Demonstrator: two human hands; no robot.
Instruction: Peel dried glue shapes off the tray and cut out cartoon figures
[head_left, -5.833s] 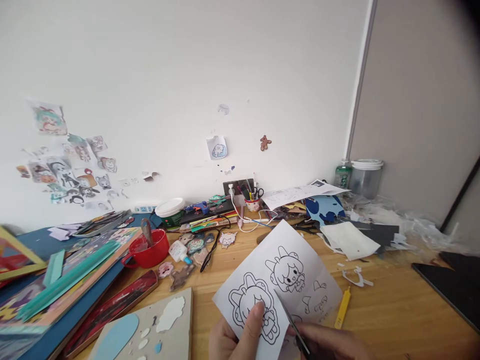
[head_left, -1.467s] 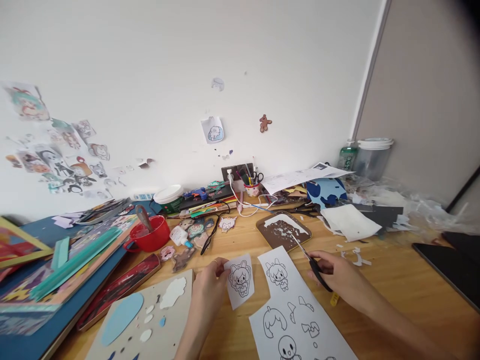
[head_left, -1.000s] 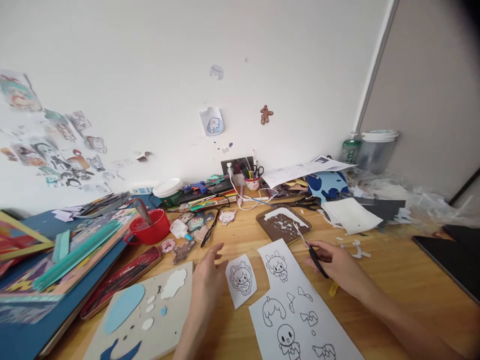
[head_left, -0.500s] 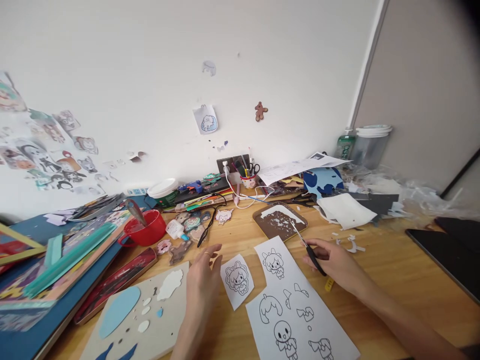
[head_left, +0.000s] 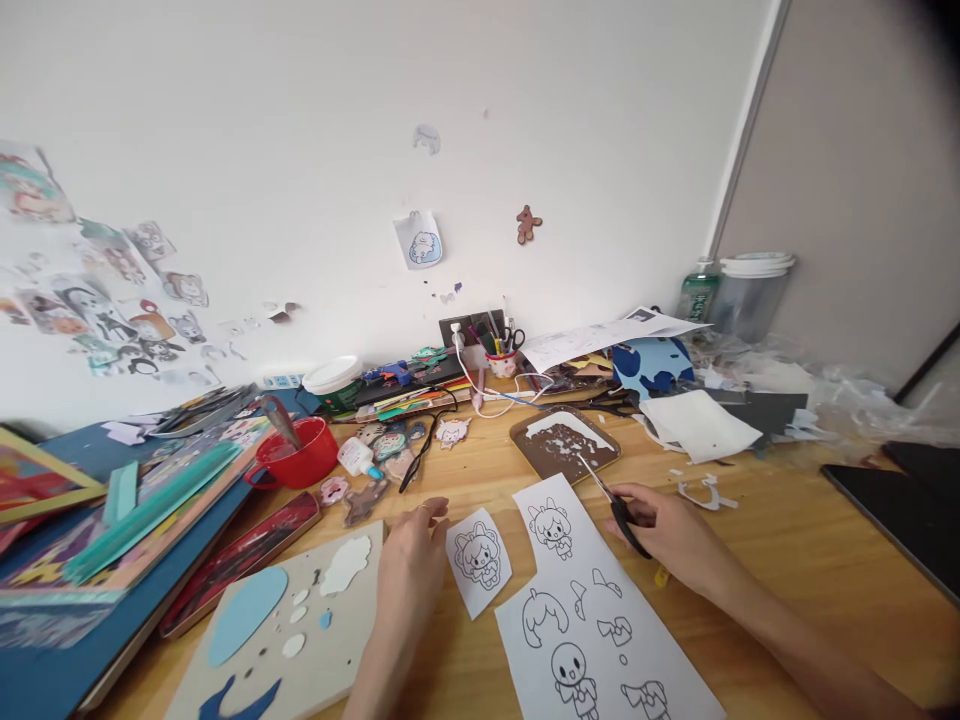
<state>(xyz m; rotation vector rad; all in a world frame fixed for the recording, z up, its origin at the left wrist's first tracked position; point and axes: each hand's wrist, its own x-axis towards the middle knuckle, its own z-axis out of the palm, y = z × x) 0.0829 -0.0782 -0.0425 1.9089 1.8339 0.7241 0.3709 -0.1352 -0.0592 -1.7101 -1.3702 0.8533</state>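
My right hand (head_left: 664,530) grips a pair of black-handled scissors (head_left: 621,515), whose metal blades point toward the brown tray (head_left: 517,440). Below them lies a white paper sheet (head_left: 540,575) with line drawings of a cartoon figure and its separate parts; its upper left corner is cut away. A small cut piece of paper (head_left: 459,592) with one outlined figure lies left of the sheet. Beside that piece my left hand (head_left: 416,560) rests with fingers loosely bent and nothing visible in them. Left of it, a beige board (head_left: 315,670) carries blue and white cut shapes.
A red mug (head_left: 300,458), a glue bottle (head_left: 356,457) and several small character pieces sit at the left. Behind stands a pen cup (head_left: 502,362) near white cables. Paper scraps (head_left: 705,492), a white sheet (head_left: 701,425) and a dark tablet-like slab (head_left: 885,520) lie at the right.
The scissors and right hand have shifted slightly left and nearer to me, relative to the table. My left hand stays beside the small cut piece. The whole view has moved slightly.
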